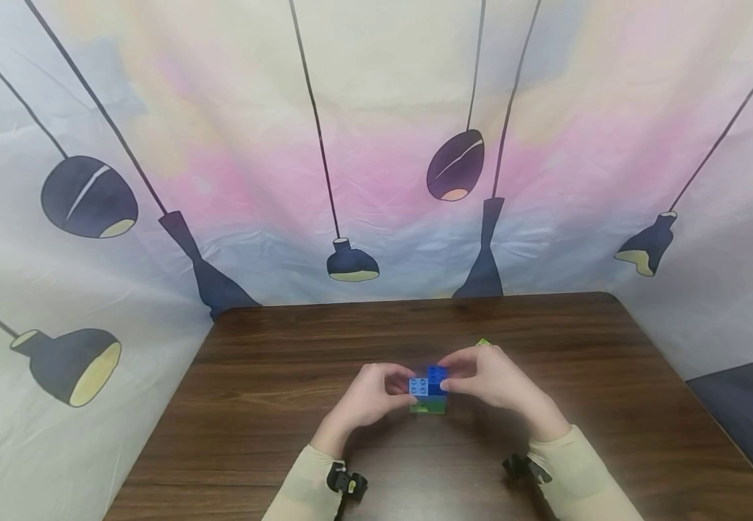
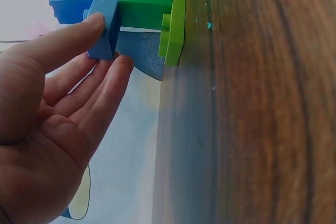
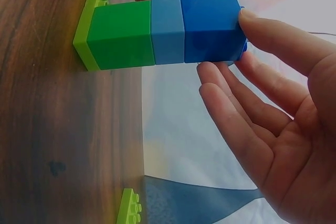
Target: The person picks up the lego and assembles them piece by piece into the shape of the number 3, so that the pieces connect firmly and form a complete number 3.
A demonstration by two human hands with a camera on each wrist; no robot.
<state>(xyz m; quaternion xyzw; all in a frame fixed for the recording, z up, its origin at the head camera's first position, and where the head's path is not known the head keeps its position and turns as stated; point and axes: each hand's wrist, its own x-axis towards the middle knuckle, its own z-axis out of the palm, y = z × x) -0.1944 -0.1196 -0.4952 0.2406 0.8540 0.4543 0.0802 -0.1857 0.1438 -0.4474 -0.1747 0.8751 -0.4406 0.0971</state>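
A small stack of toy building bricks stands on the table in front of me. At its base lies a lime-green flat brick (image 2: 177, 35), with a green brick (image 3: 123, 35) above it. A light blue brick (image 1: 418, 386) sits on the green one and overhangs to the left. On top, toward the right, is a dark blue brick (image 1: 437, 376). My left hand (image 1: 369, 394) pinches the overhanging end of the light blue brick between thumb and fingers. From the other side, my right hand (image 1: 496, 376) holds the dark blue brick near its studded top, thumb and fingers on opposite faces.
Another lime-green brick (image 3: 128, 208) lies on the brown wooden table (image 1: 272, 412), mostly hidden behind my right hand in the head view. A fabric backdrop (image 1: 389, 145) printed with lamps hangs beyond the table's far edge. Dark wrist cameras (image 1: 346, 483) sit on both sleeves.
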